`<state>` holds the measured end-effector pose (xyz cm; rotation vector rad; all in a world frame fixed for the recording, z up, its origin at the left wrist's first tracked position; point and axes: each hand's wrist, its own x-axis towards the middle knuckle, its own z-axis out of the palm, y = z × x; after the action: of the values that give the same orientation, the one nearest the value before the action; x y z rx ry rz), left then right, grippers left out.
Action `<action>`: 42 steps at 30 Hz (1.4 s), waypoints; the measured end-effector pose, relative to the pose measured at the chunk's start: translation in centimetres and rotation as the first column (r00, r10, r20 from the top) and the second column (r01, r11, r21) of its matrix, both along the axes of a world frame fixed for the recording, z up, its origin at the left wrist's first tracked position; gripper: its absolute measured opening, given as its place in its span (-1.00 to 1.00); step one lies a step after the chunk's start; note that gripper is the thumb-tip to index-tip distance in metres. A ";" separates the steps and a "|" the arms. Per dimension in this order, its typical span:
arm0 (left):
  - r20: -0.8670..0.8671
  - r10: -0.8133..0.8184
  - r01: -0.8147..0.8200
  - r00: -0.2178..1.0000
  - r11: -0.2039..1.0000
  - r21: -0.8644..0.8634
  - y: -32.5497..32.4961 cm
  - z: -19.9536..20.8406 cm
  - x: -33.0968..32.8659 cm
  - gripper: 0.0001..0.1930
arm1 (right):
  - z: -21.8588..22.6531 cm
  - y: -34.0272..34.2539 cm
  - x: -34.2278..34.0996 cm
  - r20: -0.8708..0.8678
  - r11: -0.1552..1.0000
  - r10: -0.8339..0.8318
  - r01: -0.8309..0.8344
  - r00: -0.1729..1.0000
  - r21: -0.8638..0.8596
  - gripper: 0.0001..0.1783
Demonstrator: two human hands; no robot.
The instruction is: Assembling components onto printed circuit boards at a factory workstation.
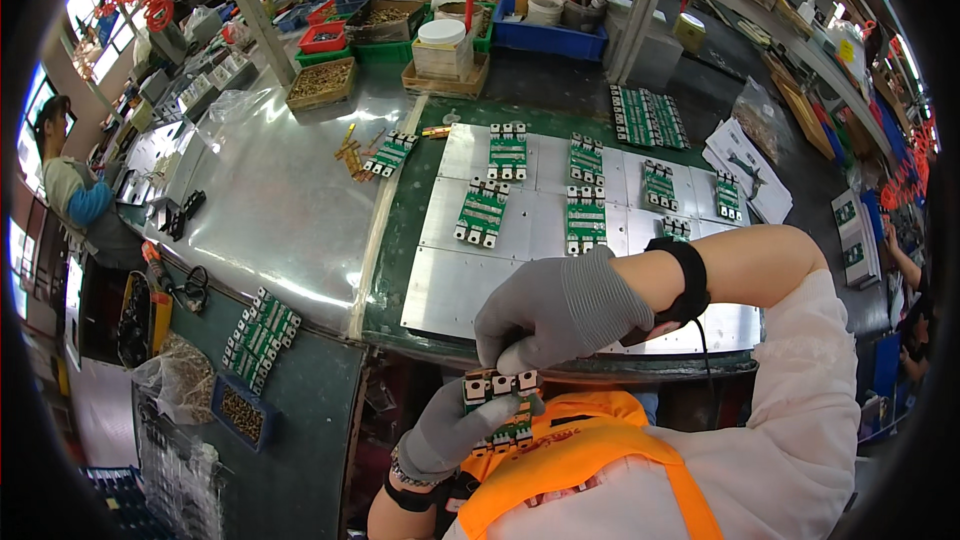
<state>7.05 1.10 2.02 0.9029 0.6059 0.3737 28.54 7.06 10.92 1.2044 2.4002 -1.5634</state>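
Note:
Close to my body, my gloved left hand [452,430] grips a green circuit board [517,427] with black components along its upper end. Its thumb lies across the board's face. My right hand [560,308], also in a grey glove, reaches over from the right with fingers curled and pinched together at the board's upper edge. Whatever sits between those fingertips is hidden. Beyond my hands, several similar circuit boards [586,218] lie spaced out on silver metal plates [448,285] on the green bench.
Brass-coloured parts [352,152] lie by another board left of the plates. At the back stand a blue bin [550,38] and a wooden box of small parts [322,85]. Left are stacked boards [262,338] and a blue tray [241,413]. Another person [80,190] works far left.

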 end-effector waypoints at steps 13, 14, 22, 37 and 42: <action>-0.021 0.020 -0.020 1.000 1.000 0.004 -0.6 0.1 0.3 -0.57 | -1.8 -0.2 0.5 -0.154 0.985 -0.016 -0.011 0.988 -0.171 -0.72; -0.034 0.009 -0.008 0.999 1.000 0.017 -0.7 0.2 0.3 -0.57 | -1.9 -0.2 0.6 -0.164 0.974 -0.020 -0.018 0.986 -0.224 -0.72; 0.031 -0.048 0.047 0.998 0.998 0.049 -0.4 -0.4 0.2 -0.60 | -1.7 -0.7 0.9 -0.128 0.963 -0.045 0.010 0.991 -0.268 -0.75; 0.061 -0.089 0.088 0.994 0.996 0.021 -0.6 -0.9 0.3 -0.58 | -2.7 -1.0 0.9 -0.169 0.958 -0.080 0.029 0.982 -0.284 -0.73; 0.089 -0.112 0.113 0.990 0.994 -0.004 -0.9 -0.5 0.3 -0.57 | -2.5 -1.2 1.0 -0.175 0.938 -0.096 0.030 0.980 -0.344 -0.73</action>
<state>7.36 0.21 1.51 0.9026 0.4726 0.3074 29.58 5.88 8.42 1.1163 2.0784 -2.0919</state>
